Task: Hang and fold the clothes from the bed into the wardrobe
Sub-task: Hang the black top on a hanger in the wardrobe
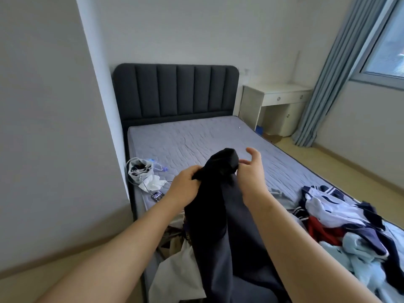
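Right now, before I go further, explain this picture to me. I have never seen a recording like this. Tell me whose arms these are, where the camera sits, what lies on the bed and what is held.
There is no machine here. A person wears one wide-angle camera on the head, so you look down along their own two bare arms. The left hand grips a dark garment lifted above the bed; the right hand is open beside its top end. On the grey mattress lie a pile of clothes in white, navy, red and pale blue on the right, and a small pouch with cables on the left. No wardrobe shows.
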`<state>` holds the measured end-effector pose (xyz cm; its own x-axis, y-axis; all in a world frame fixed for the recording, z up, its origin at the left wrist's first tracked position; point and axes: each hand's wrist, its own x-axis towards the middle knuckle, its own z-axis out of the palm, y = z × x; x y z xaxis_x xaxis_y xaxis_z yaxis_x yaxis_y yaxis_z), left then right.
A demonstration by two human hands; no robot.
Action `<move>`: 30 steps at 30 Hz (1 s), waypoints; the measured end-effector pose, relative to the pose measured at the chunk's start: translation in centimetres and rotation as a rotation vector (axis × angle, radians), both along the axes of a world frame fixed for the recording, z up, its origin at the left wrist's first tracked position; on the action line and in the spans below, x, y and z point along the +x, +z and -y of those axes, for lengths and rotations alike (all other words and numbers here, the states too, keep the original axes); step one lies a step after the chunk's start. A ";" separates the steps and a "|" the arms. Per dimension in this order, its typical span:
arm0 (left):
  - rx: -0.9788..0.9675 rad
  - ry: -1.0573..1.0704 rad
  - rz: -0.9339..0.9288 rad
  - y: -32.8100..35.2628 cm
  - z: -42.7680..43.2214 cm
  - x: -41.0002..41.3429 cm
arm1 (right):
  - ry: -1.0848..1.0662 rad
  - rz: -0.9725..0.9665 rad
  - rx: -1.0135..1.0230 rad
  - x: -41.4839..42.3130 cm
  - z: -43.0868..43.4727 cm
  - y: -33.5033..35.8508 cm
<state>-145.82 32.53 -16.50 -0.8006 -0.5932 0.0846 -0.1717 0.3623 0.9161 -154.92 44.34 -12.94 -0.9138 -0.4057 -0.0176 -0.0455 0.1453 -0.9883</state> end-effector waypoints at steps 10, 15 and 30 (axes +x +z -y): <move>-0.112 -0.104 0.012 1.1 0.3 1.0 | 0.198 -0.511 0.230 0.8 1.2 -1.4; -0.061 -0.060 -0.155 2.5 1.0 1.7 | 0.323 -0.291 0.106 1.9 1.6 -0.6; -0.118 -0.061 -0.578 19.9 4.6 1.4 | 0.027 -0.199 -0.530 5.9 6.0 13.8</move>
<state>-144.42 27.93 3.44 -0.6375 -0.5078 0.5794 0.3671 0.4609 0.8079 -148.98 38.31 0.89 -0.8676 -0.3358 0.3668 -0.2355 -0.3722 -0.8978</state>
